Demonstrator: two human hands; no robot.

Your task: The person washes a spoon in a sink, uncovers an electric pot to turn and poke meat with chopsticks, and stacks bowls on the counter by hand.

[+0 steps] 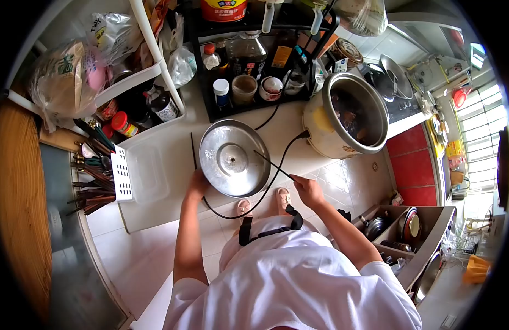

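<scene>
My left hand (198,185) is closed at the left rim of a round metal lid (219,146). A thin dark chopstick (193,151) sticks up from its fingers; whether they also grip the lid is hidden. My right hand (308,191) is closed around another dark chopstick (274,164), whose tip reaches over the lid toward its centre. Behind and to the right stands a cream electric cooker (320,125), uncovered, with dark contents (348,113). Its black power cord (270,190) loops below the lid toward my left hand.
A black rack (199,71) with bottles and jars stands behind the white counter (155,206). On the left are a white basket (121,173) of utensils and a white shelf (133,77). An open drawer (430,231) holding pans juts out at right.
</scene>
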